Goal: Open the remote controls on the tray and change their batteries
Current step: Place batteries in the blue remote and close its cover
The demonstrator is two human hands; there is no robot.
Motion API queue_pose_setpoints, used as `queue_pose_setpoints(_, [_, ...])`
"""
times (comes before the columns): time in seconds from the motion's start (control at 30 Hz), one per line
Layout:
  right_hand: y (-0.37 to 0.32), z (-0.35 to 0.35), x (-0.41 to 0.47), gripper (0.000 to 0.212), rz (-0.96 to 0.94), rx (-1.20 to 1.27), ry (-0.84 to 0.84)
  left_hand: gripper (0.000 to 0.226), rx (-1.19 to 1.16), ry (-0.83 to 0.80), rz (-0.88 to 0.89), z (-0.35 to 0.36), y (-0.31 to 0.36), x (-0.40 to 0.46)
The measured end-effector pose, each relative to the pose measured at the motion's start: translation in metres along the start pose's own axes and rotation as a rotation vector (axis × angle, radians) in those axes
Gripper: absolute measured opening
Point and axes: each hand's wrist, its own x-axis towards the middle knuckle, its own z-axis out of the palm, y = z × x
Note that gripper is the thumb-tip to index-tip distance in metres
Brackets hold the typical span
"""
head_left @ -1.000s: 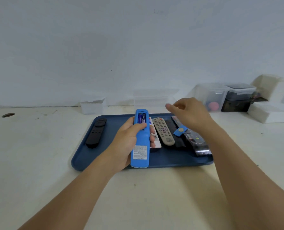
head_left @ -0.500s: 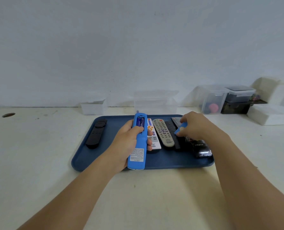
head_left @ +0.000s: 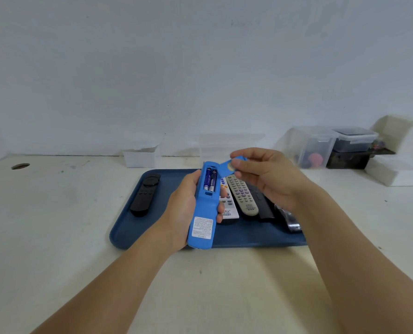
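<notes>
My left hand (head_left: 185, 208) grips a blue remote (head_left: 202, 220), back side up, over the front of the dark blue tray (head_left: 126, 227). Its battery bay is uncovered and two batteries (head_left: 209, 180) lie inside. My right hand (head_left: 265, 175) pinches the blue battery cover (head_left: 227, 167) just right of the remote's top end. On the tray lie a black remote (head_left: 144, 195) at the left, and a white remote (head_left: 227, 207), a grey remote (head_left: 241, 195) and darker remotes (head_left: 263, 206) in the middle and right, partly hidden by my hands.
A small white box (head_left: 140, 156) and a clear container (head_left: 224, 147) stand behind the tray by the wall. Clear and dark lidded bins (head_left: 331, 145) and white boxes (head_left: 396, 171) sit at the back right. A round hole (head_left: 20, 166) marks the table's far left.
My right hand went down to the tray, picked up the blue battery cover and lifted it up beside the blue remote's top. The left hand raised and tilted the remote slightly.
</notes>
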Motion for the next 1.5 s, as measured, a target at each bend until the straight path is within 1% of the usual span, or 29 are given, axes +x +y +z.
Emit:
queue_pose_setpoints(0.07, [0.005, 0.007, -0.001, 0.011, 0.02, -0.056, -0.022, 0.039, 0.008, 0.039, 0.023, -0.002, -0.002, 0.002])
queue_pose_setpoints(0.13, [0.008, 0.012, -0.002, 0.009, 0.009, -0.216, 0.008, 0.036, -0.005, 0.072, 0.075, -0.003, -0.003, 0.003])
queue_pose_setpoints(0.2, [0.01, 0.015, -0.003, 0.022, -0.008, -0.454, 0.057, 0.031, -0.003, 0.087, 0.141, -0.002, -0.002, 0.002])
queue_pose_setpoints(0.23, [0.01, 0.018, -0.004, 0.029, 0.003, -0.529, 0.062, 0.027, 0.012, 0.095, 0.17, -0.002, -0.002, 0.002])
queue_pose_setpoints(0.27, [0.011, 0.022, -0.005, 0.032, 0.038, -0.545, 0.053, 0.025, 0.041, 0.107, 0.199, -0.001, -0.002, 0.001])
queue_pose_setpoints(0.3, [0.011, 0.025, -0.006, 0.033, 0.095, -0.481, 0.035, 0.024, 0.078, 0.122, 0.229, -0.001, -0.002, 0.001])
queue_pose_setpoints(0.37, [0.011, 0.034, -0.009, 0.026, 0.253, -0.165, -0.006, 0.025, 0.162, 0.15, 0.289, -0.003, -0.004, 0.004])
queue_pose_setpoints(0.43, [0.013, 0.043, -0.012, 0.018, 0.361, 0.124, -0.021, 0.026, 0.225, 0.176, 0.323, -0.006, -0.006, 0.007])
queue_pose_setpoints(0.47, [0.015, 0.046, -0.012, 0.017, 0.383, 0.205, -0.021, 0.026, 0.239, 0.19, 0.321, -0.007, -0.006, 0.008])
queue_pose_setpoints(0.53, [0.02, 0.051, -0.012, 0.019, 0.386, 0.255, -0.01, 0.027, 0.25, 0.196, 0.309, -0.008, -0.005, 0.009])
queue_pose_setpoints(0.63, [0.026, 0.055, -0.012, 0.03, 0.363, 0.245, 0.033, 0.027, 0.269, 0.181, 0.317, -0.008, -0.008, 0.01])
queue_pose_setpoints(0.7, [0.028, 0.057, -0.012, 0.031, 0.336, 0.232, 0.07, 0.027, 0.28, 0.165, 0.331, -0.009, -0.01, 0.009])
queue_pose_setpoints(0.87, [0.025, 0.058, -0.014, 0.024, 0.241, 0.028, 0.138, 0.03, 0.465, 0.075, 0.404, -0.007, -0.01, 0.005])
queue_pose_setpoints(0.93, [0.023, 0.056, -0.014, 0.028, 0.183, -0.065, 0.143, 0.029, 0.501, 0.036, 0.459, -0.007, -0.009, 0.004])
queue_pose_setpoints(1.07, [0.019, 0.052, -0.014, 0.042, 0.096, -0.172, 0.123, 0.026, 0.579, -0.031, 0.5, -0.009, -0.007, 0.003])
queue_pose_setpoints(1.2, [0.012, 0.045, -0.015, 0.054, 0.063, -0.378, 0.072, 0.027, 0.623, -0.086, 0.486, -0.01, -0.009, -0.001])
queue_pose_setpoints(1.3, [0.011, 0.041, -0.013, 0.061, 0.058, -0.512, 0.077, 0.023, 0.523, -0.12, 0.406, -0.008, -0.009, -0.001])
queue_pose_setpoints(1.37, [0.015, 0.041, -0.011, 0.06, 0.079, -0.462, 0.082, 0.024, 0.491, -0.101, 0.368, -0.009, -0.006, -0.001])
queue_pose_setpoints(1.4, [0.017, 0.041, -0.01, 0.056, 0.061, -0.409, 0.093, 0.024, 0.5, -0.085, 0.357, -0.01, -0.003, -0.001])
queue_pose_setpoints(1.5, [0.022, 0.042, -0.007, 0.04, -0.092, -0.297, 0.111, 0.029, 0.511, -0.076, 0.363, -0.015, 0.011, -0.002])
